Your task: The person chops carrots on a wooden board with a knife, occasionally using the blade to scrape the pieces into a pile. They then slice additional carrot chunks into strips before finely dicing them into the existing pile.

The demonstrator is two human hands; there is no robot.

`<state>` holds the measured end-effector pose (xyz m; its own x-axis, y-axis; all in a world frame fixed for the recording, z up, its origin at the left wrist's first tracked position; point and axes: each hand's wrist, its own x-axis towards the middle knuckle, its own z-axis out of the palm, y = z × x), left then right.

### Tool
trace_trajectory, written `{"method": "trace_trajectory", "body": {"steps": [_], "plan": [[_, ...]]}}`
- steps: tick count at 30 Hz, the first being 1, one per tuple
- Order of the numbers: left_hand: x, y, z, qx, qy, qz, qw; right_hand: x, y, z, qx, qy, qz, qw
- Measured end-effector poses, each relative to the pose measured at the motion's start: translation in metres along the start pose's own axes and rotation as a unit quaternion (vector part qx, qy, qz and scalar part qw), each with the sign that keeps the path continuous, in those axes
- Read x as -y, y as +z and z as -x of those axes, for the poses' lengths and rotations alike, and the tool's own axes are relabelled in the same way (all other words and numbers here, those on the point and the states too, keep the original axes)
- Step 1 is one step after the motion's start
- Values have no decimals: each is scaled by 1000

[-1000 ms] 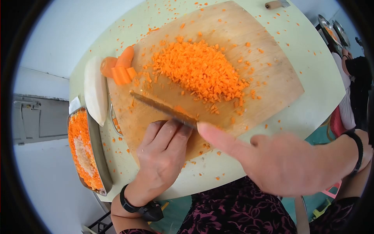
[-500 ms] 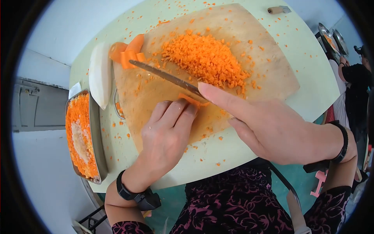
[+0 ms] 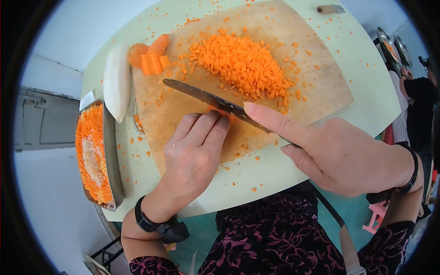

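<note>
My right hand (image 3: pixel 321 146) grips a long dark knife (image 3: pixel 206 97), its index finger laid along the blade's back. The blade slants over the wooden cutting board (image 3: pixel 169 133), right beside the fingertips of my left hand (image 3: pixel 197 142). Those fingers are curled and pressed together on a small carrot piece (image 3: pixel 224 114), mostly hidden under them and the blade. Beyond the knife lies a heap of finely chopped carrot (image 3: pixel 243 64). Carrot chunks (image 3: pixel 151 63) and whole carrot ends (image 3: pixel 159 44) sit at the board's upper left edge.
A peeled white radish (image 3: pixel 117 82) lies left of the board. Below it stands a metal tray (image 3: pixel 114 160) of chopped carrot and something pale. A wooden-handled tool (image 3: pixel 330 9) rests at the top right. Another person (image 3: pixel 419 91) stands at the far right near metal bowls (image 3: pixel 388 45).
The knife has moved down slightly against the carrot piece, its tip lower and more to the right. My right hand has shifted right and a little down.
</note>
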<state>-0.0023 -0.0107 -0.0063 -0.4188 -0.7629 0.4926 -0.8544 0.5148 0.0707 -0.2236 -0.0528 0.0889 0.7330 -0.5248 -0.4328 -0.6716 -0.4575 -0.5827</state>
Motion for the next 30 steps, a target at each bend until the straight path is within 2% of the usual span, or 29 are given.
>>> {"method": "trace_trajectory", "body": {"steps": [2,5,9,13,17,20,30], "plan": [[-1,0,0,0,-6,4,1000,-8,3,-5,-28,-38,-29,998],[-1,1,0,-1,-7,4,1000,-9,5,-15,-4,-25,7,1000],[-3,0,-1,-4,-6,-2,1000,-11,13,-31,-97,-101,-29,990],[-2,-1,2,-13,0,5,1000,-10,12,-27,-137,-85,-26,987],[-5,-3,2,0,-10,-2,1000,-2,10,-13,-131,-56,-23,990],[-2,-1,2,-17,2,-10,1000,-4,19,-12,-110,-59,36,992],[-3,-1,1,-17,-10,-11,1000,-4,16,-4,-92,-81,87,989]]}}
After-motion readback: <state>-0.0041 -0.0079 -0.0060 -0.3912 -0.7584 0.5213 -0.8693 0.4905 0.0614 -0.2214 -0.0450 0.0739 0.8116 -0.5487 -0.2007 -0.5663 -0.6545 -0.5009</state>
